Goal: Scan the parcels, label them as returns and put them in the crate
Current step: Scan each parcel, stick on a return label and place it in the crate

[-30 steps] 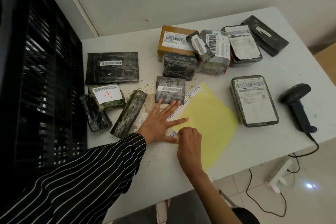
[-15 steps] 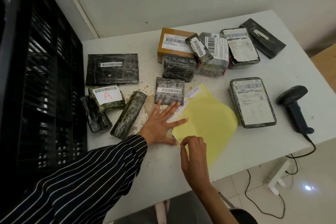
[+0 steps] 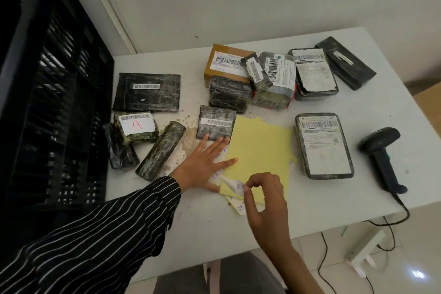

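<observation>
Yellow sheet (image 3: pixel 260 150) under my flat left hand (image 3: pixel 202 164); my right hand (image 3: pixel 262 196) pinches a return label (image 3: pixel 232 185); visible parcels (image 3: pixel 324 145) sit uncrated.

Left hand (image 3: pixel 202 164) flat on yellow sheet (image 3: pixel 260 150), right hand (image 3: pixel 262 192) pinching white label (image 3: pixel 232 185), parcels around

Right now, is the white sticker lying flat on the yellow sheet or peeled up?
Peeled up at one end: the right hand pinches the white sticker, curled above the yellow sheet, which the left hand presses flat.
</observation>
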Demonstrator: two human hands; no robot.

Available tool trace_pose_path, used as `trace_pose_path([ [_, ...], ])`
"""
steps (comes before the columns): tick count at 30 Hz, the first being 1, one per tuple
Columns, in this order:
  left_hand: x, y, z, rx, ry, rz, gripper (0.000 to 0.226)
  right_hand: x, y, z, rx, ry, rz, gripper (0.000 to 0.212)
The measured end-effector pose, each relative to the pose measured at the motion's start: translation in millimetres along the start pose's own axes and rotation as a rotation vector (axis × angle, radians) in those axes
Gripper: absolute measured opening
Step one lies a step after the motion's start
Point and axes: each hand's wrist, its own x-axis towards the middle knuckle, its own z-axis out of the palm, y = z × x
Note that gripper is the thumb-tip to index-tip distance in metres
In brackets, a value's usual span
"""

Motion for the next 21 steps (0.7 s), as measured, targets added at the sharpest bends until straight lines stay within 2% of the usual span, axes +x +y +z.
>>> trace_pose_path([
  [3,-1.4,7.3,-13.9,-0.126,-0.1,-0.035,0.076,14.3,21.8,-19.8,0.148,0.04,0.224,0.016],
  [5,-1.8,15.9,-27.3,-0.294,-0.034,-0.112,0.058,27.8,39.8,-37.6,0.179,0.075,0.305,0.017],
  [8,8.9,42.4,-53.8,-0.767,0.124,-0.28,0.033,49.1,69.5,-64.2,0.24,0.126,0.401,0.021],
  [11,42.0,86.7,-82.8,-1.305,0.22,-0.438,0.038,62.5,93.6,-86.9,0.237,0.079,0.418,0.019],
  [14,86.1,123.1,-95.8,-1.615,0.271,-0.641,0.05,70.0,106.6,-101.5,0.18,0.043,0.382,0.016],
  [18,127.4,147.9,-106.9,-1.805,0.34,-0.793,0.048,77.5,123.7,-117.7,0.099,0.032,0.336,0.019],
  [21,146.4,151.8,-109.0,-1.851,0.377,-0.793,0.03,83.7,138.2,-127.5,0.069,0.009,0.326,0.019],
])
